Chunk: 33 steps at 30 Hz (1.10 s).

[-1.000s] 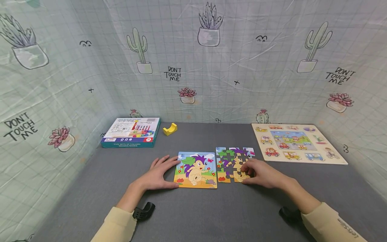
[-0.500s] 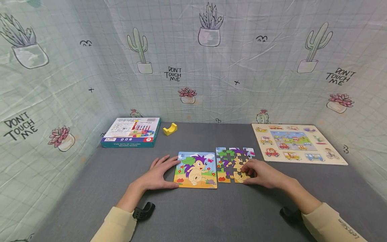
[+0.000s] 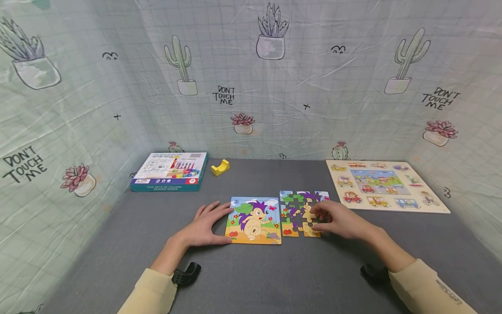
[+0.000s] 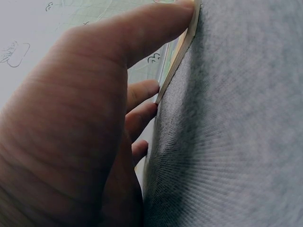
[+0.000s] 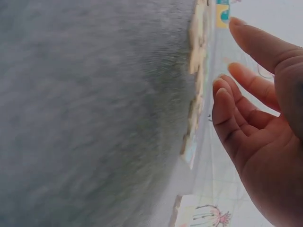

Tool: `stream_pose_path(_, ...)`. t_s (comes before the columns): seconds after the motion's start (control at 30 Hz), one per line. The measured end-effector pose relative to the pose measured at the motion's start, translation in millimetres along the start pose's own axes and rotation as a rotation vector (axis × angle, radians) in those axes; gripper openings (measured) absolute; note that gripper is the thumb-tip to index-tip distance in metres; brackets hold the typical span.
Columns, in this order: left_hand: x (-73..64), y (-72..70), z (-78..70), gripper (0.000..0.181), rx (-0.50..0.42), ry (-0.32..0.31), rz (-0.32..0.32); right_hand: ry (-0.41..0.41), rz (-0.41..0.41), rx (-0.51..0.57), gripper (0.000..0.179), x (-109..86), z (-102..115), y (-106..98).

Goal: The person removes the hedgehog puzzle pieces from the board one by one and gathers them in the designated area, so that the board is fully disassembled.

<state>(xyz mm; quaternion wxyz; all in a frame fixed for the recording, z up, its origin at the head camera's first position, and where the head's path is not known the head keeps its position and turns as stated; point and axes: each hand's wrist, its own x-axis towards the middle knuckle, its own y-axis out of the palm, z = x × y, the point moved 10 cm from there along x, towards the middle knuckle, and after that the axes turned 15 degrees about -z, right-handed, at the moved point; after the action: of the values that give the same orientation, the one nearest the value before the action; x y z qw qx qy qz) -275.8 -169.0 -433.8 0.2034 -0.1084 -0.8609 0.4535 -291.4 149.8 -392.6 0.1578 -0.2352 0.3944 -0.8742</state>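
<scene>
A square hedgehog picture board lies flat at the middle of the table. My left hand rests at its left side, thumb tip at the near left corner and index fingertip on the left edge. In the left wrist view the thumb touches the wooden edge. To the right lie jigsaw pieces of the same picture, set close together with gaps. Over their right side is my right hand, hiding some of them. The right wrist view shows its fingers loosely bent, thumb apart, nothing between them.
At the back left lies a flat teal-and-white box, with a yellow curved block beside it. A wooden vehicle puzzle board lies at the back right. A cactus-print cloth hangs behind the table.
My right hand has risen slightly off the near right pieces, its fingers spreading from the thumb. The left hand and the picture board have stayed put.
</scene>
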Motion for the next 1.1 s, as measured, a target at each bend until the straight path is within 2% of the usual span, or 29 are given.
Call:
stream_pose_path(0.2,1.0,-0.9,-0.6,0.090,0.005,0.001,-0.003,-0.015,-0.089,0.034,0.043,10.5,10,-5)
stream_pose_path(0.4,0.4,-0.7,0.0,0.090,0.000,-0.004,0.004,-0.036,-0.121,0.075,0.047,22.4,23,1)
stream_pose_path(0.77,0.8,-0.5,-1.0,0.090,0.003,-0.001,0.005,-0.055,-0.113,0.172,0.050,38.9,50,17)
stream_pose_path(1.1,-0.4,-1.0,-1.8,0.090,-0.011,0.014,-0.005,-0.079,-0.066,0.199,0.052,49.0,65,37)
